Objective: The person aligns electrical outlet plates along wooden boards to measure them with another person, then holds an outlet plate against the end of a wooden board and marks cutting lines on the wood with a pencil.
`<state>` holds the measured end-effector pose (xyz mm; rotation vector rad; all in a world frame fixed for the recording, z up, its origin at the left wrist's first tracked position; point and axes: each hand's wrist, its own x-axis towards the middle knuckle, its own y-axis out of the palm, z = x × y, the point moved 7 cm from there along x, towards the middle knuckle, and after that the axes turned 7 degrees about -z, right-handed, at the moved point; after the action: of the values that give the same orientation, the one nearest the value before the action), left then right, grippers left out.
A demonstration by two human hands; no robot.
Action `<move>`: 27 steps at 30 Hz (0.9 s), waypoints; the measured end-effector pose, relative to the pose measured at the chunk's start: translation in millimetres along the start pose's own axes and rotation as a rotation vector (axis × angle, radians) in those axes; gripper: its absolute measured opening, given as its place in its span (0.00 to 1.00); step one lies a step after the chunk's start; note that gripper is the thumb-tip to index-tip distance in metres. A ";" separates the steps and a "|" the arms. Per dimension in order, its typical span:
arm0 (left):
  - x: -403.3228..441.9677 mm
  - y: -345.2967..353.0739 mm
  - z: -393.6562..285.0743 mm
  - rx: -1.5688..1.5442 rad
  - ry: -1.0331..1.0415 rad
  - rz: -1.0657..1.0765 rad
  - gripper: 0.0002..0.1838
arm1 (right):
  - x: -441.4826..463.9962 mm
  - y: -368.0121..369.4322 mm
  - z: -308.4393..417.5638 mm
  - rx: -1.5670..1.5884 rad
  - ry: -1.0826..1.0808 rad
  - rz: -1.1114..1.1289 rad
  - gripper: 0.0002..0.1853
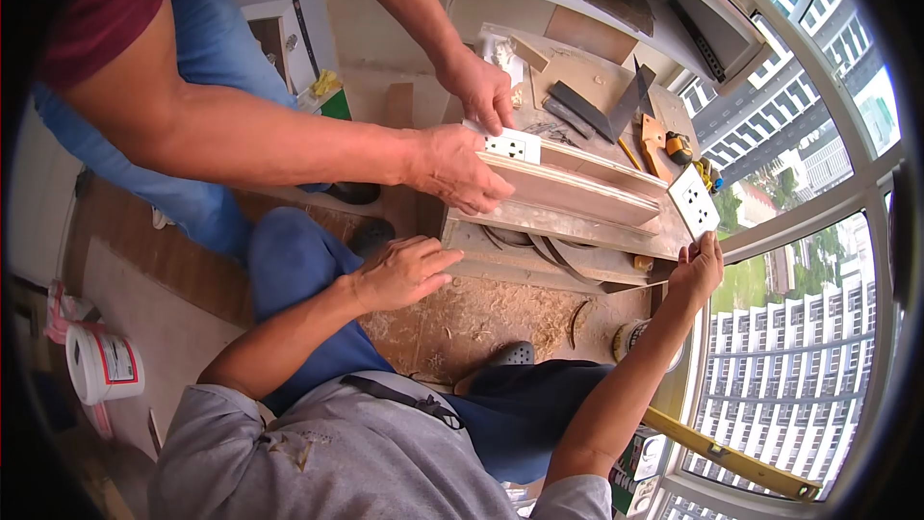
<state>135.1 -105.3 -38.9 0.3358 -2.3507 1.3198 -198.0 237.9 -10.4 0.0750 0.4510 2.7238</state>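
The right hand's (pixel 695 270) fingers pinch a white socket plate (pixel 694 203) by its lower corner, at the window-side end of the narrow wooden box (pixel 577 185) along the worktop's (pixel 577 72) near edge; whether plate and box touch, I cannot tell. The left hand (pixel 409 273) is empty, its fingers loosely extended near the worktop's near left corner. A co-worker's hands (pixel 460 170) hold a second socket plate (pixel 513 144) at the box's other end.

A good hold here probably means keeping the plate square to the box end, gripping only its rim, while the free hand could steady the wood.

A tape measure (pixel 679 147) lies by the worktop's window-side edge. Shavings (pixel 520 327) litter the floor; tall windows (pixel 799 260) face apartment blocks.
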 end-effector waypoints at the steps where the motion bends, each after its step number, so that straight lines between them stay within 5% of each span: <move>1: 0.6 0.0 -0.2 0.000 0.004 -0.003 0.20 | 2.4 -0.5 -1.9 0.005 0.000 0.020 0.07; 27: 0.8 2.8 0.8 0.006 -0.021 0.047 0.19 | -1.9 3.7 1.2 -0.003 -0.015 -0.013 0.06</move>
<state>133.0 -104.6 -40.9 0.2996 -2.3859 1.3508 -197.4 234.3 -8.1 0.0916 0.4419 2.7090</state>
